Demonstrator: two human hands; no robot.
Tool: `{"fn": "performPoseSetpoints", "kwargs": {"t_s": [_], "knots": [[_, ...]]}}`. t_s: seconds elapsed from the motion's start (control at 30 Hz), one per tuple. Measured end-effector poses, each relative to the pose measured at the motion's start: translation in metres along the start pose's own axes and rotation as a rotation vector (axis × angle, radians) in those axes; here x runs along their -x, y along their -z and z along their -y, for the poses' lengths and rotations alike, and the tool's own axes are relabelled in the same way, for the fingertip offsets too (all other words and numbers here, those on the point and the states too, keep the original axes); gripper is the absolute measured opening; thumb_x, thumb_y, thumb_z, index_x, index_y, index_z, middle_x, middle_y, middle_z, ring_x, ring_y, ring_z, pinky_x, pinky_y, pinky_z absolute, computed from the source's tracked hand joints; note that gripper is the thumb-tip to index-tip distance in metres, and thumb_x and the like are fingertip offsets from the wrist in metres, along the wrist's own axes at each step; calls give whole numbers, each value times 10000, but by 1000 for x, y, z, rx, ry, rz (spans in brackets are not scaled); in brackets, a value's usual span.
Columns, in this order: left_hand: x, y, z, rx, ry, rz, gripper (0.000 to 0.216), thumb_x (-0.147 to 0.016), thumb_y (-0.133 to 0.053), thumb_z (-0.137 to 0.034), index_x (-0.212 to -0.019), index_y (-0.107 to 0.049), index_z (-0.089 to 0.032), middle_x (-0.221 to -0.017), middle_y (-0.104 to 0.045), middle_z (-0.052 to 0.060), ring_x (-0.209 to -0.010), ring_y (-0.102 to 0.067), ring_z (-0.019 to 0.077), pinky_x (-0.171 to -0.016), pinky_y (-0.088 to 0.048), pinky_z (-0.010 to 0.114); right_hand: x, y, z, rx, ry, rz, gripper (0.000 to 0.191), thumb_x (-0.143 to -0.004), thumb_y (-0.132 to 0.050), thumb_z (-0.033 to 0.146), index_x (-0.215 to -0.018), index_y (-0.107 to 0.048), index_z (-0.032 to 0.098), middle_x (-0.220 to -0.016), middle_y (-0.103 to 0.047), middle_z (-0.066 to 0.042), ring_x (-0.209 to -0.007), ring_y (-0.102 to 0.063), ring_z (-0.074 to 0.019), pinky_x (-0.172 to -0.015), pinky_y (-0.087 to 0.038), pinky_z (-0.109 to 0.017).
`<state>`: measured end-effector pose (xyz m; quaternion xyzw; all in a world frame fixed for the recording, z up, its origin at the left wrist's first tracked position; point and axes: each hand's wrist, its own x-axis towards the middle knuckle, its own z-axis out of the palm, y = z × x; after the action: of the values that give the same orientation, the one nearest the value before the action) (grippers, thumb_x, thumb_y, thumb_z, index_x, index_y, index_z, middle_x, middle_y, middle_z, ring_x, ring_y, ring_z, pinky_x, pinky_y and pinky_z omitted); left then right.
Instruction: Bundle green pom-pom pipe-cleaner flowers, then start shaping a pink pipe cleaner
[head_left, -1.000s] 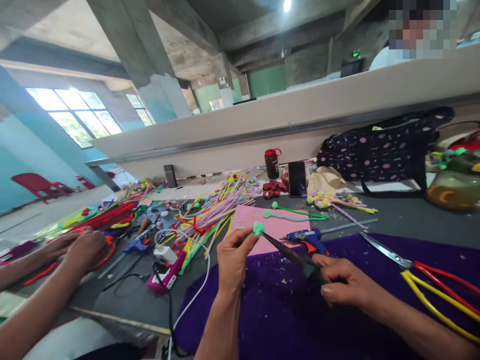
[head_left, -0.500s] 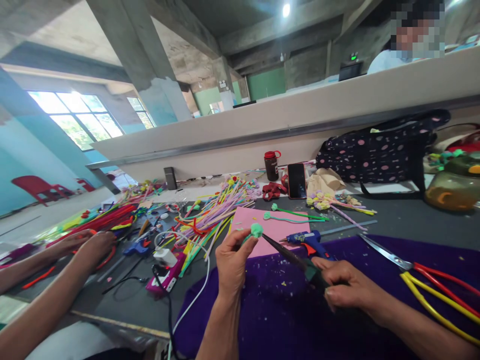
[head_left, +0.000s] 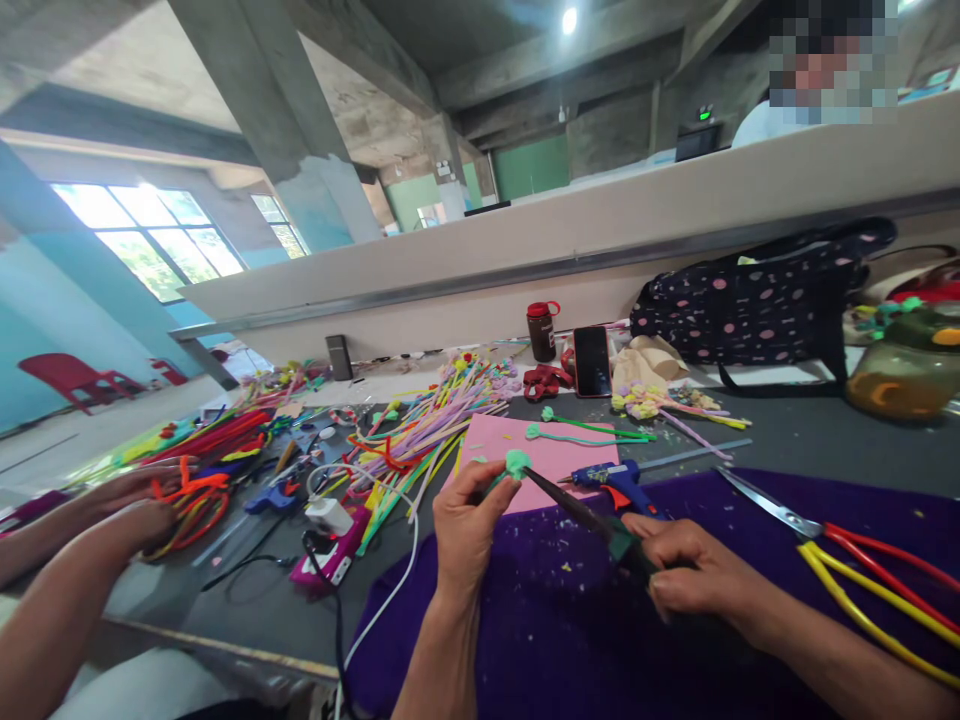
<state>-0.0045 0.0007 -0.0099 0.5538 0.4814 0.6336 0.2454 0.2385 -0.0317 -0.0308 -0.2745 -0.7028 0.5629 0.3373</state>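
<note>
In the head view, my left hand [head_left: 471, 520] pinches a small mint-green fuzzy flower head [head_left: 517, 463] between thumb and fingers. My right hand [head_left: 686, 562] is closed round the dark green handle of a long, dark-bladed tool [head_left: 571, 503]; its exact kind is unclear. The tool's narrow tip meets the right side of the flower head. Beneath them lie a pink sheet [head_left: 491, 437] and a purple cloth [head_left: 547, 620] strewn with tiny scraps. Two green-stemmed fuzzy pieces [head_left: 581, 437] rest across the sheet. A blue glue gun [head_left: 611, 478] lies just behind the tool.
Large scissors [head_left: 806, 525] with red and yellow handles lie at right. Colourful pipe cleaners [head_left: 427, 430] pile up behind, near a phone [head_left: 592, 362] and a bottle [head_left: 541, 332]. A power strip [head_left: 334, 560] trails cables at left. Another person's hands [head_left: 146, 515] hold orange pipe cleaners.
My hands and the tool stay almost in place, with the flower head shifted very slightly. At left, the other person's hands have drawn back leftward with the orange pipe cleaners.
</note>
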Motion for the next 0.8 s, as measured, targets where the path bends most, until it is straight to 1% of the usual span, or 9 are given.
{"fn": "performPoseSetpoints", "kwargs": {"t_s": [0.17, 0.37, 0.6, 0.8], "knots": [[0, -1, 1, 10, 0, 15, 211, -589, -711, -249, -786, -695, -178, -694, -630, 2, -621, -539, 117, -588, -422, 224, -1, -1, -1, 3, 15, -4, 351, -721, -534, 434, -524, -551, 143, -627, -431, -10, -710, -422, -164, -665, -301, -286], [1, 0, -1, 5, 9, 7, 202, -586, -712, -243, -778, -696, -182, -709, -634, 7, -629, -539, 121, -597, -423, 227, -1, -1, -1, 13, -4, -2, 352, -719, -540, 441, -536, -558, 141, -658, -454, -16, -702, -430, -162, -660, -315, -288], [1, 0, -2, -46, -16, -5, 193, -589, -710, -253, -772, -698, -193, -691, -628, -7, -608, -526, 112, -584, -409, 222, -1, -3, -2, 49, -2, -19, 363, -733, -530, 438, -515, -556, 148, -575, -452, -7, -702, -444, -168, -688, -326, -301], [0, 1, 1, -42, -18, 0, 188, -596, -709, -235, -781, -695, -202, -673, -606, -22, -579, -488, 89, -556, -384, 203, -1, -3, 4, 70, 21, 11, 377, -766, -489, 444, -557, -576, 141, -645, -476, -19, -694, -452, -157, -668, -332, -286]]}}
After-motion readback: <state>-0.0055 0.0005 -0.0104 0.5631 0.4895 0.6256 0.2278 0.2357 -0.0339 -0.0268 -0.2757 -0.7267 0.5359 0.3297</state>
